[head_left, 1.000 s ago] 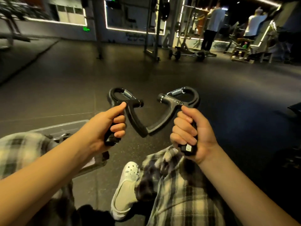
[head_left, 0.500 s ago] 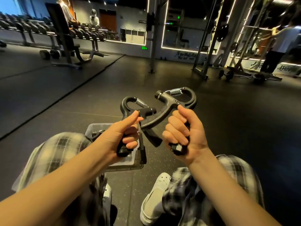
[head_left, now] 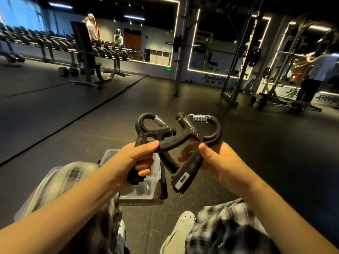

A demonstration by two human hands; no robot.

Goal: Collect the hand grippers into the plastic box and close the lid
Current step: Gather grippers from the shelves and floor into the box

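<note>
Here left grip (head_left: 134, 162) clasps one hand gripper (head_left: 156, 133), right grip (head_left: 222, 162) the other hand gripper (head_left: 186, 172), handles crossed

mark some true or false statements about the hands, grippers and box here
1. Each hand holds a gripper. True: the left hand grips the left gripper, and the right hand grips the right gripper.
2. The box has its lid on. False: the box is open on top.
3. The right gripper has a small display on one handle. True.
4. The box stands on a table. False: it stands on the floor.
5. Both grippers lie in the box. False: both are in the hands, outside the box.
</note>
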